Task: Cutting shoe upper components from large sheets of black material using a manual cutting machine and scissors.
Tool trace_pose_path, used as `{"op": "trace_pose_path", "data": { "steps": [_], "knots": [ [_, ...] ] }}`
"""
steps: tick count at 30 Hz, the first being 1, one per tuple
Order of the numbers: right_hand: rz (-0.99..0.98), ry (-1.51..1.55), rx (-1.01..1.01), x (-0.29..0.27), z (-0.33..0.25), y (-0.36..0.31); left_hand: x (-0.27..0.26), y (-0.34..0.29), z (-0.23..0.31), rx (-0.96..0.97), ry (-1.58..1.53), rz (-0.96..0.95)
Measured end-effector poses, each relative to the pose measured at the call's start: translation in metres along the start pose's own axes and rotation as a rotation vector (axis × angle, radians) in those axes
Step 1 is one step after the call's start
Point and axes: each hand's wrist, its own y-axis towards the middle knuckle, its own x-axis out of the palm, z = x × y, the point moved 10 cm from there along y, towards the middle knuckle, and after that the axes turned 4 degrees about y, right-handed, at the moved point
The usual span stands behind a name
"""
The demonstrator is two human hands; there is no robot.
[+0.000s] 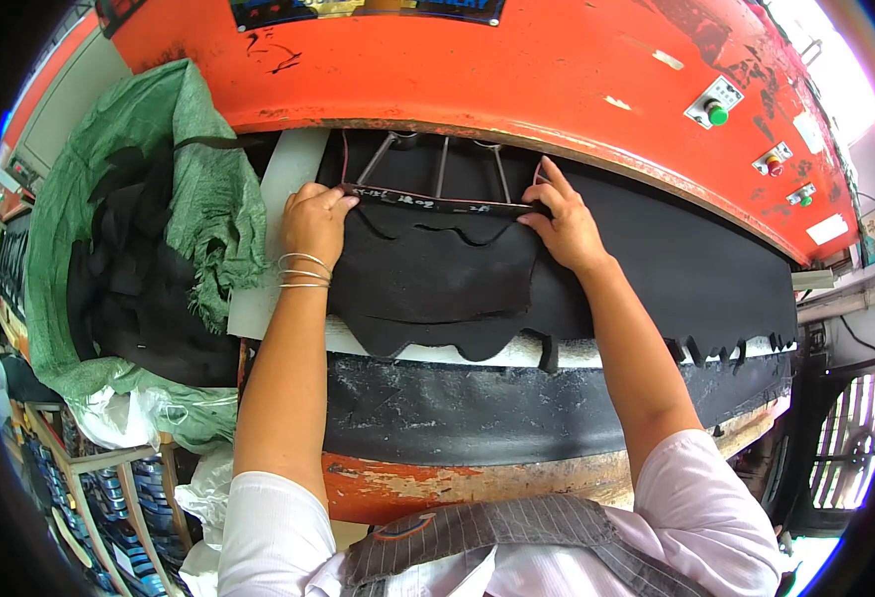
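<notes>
A steel cutting die [427, 202] with a thin dark rim and several cross bars lies on a black foam sheet [656, 249], partly under the press head. My left hand [313, 231] grips the near left corner of the die, thumb and fingers closed on its edge. At the near right corner my right hand [565, 217] pinches the same rim, its index finger stretched along the side. Between my forearms, the sheet shows a cut outline and a wavy front edge. The far part of the die is hidden by the press.
The orange press head [577, 90] spans the far side, with a green button [717, 114] and a red button [775, 164] at right. A green woven sack [109, 129] full of black scraps [129, 269] stands at left. A white cutting board [250, 310] lies under the sheet.
</notes>
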Motion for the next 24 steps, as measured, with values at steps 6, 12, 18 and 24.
{"op": "trace_pose_path", "data": {
  "steps": [6,12,18,24],
  "knots": [
    [0.029,0.057,-0.032,-0.015,-0.004,0.003,-0.002,0.007,0.013,0.047,0.072,0.007],
    [0.200,0.335,-0.011,-0.115,0.007,-0.033,-0.036,0.009,0.037,-0.022,0.074,0.110],
    [1.131,0.239,0.126,-0.327,0.193,-0.119,0.025,0.037,0.279,0.144,-0.366,-0.115],
    [1.557,-0.460,0.486,-0.552,0.380,-0.179,0.047,0.069,0.529,0.601,-0.661,-0.163]
  ]
}}
